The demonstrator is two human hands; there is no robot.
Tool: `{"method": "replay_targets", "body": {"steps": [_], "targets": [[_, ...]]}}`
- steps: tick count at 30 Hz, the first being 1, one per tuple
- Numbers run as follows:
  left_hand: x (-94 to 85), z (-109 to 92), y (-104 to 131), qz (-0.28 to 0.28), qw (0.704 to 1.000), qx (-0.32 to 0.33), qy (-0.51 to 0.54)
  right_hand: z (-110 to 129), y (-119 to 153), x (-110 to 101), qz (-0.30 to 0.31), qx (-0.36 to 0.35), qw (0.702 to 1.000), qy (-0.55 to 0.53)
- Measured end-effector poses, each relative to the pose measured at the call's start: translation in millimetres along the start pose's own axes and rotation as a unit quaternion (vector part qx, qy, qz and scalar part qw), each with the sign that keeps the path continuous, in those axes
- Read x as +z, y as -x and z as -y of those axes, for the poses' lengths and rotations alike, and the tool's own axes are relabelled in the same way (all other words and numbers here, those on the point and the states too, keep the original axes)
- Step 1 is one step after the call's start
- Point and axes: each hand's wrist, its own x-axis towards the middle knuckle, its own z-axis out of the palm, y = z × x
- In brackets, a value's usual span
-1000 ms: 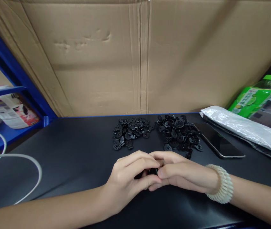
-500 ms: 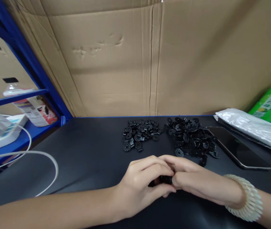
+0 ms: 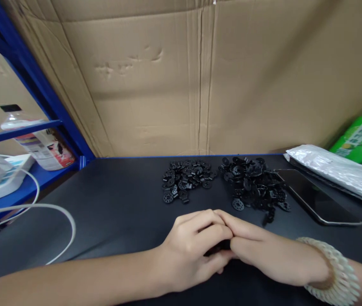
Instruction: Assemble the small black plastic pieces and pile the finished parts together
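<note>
With fingers (image 3: 215,234) of left hand (image 3: 189,247) and right hand (image 3: 260,250) curled, can't tell round what; might drop anything between them by pushing crooked.

two bare hands (image 3: 195,246) (image 3: 263,253); two heaps of small black plastic pieces (image 3: 187,175) (image 3: 253,180); one flat black phone (image 3: 319,197); one pale coiled bracelet (image 3: 343,276)

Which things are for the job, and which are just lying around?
Probably for the job:
- left hand
- right hand
- left black pile
- right black pile

Probably just lying around:
- phone
- silver packet
- bottle
- white cable
</note>
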Motion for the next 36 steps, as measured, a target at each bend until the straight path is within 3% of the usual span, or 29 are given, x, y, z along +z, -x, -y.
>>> {"method": "replay_targets", "body": {"steps": [7,15,22,30,33,36], "targets": [[-1.0,-1,-1,0.005,1.000,-0.013,0.015,1,1,-2,0.008,-0.007,1.000,0.023],[0.2,1,-1,0.002,0.996,-0.049,0.073,-6,-3,-4,0.034,-0.007,0.997,-0.069],[0.0,1,0,0.012,0.996,-0.063,0.069,-7,-3,-2,0.009,-0.027,0.999,-0.032],[1.4,2,1,-0.026,0.992,-0.066,0.102,-19,-8,-4,0.001,0.013,0.982,-0.191],[-1.2,4,-1,-0.048,0.983,-0.108,0.140,-17,-6,-12,0.006,0.029,0.962,-0.273],[-3.4,6,-4,-0.049,0.969,-0.151,0.189,-14,-2,-19,0.010,0.019,0.957,-0.289]]}}
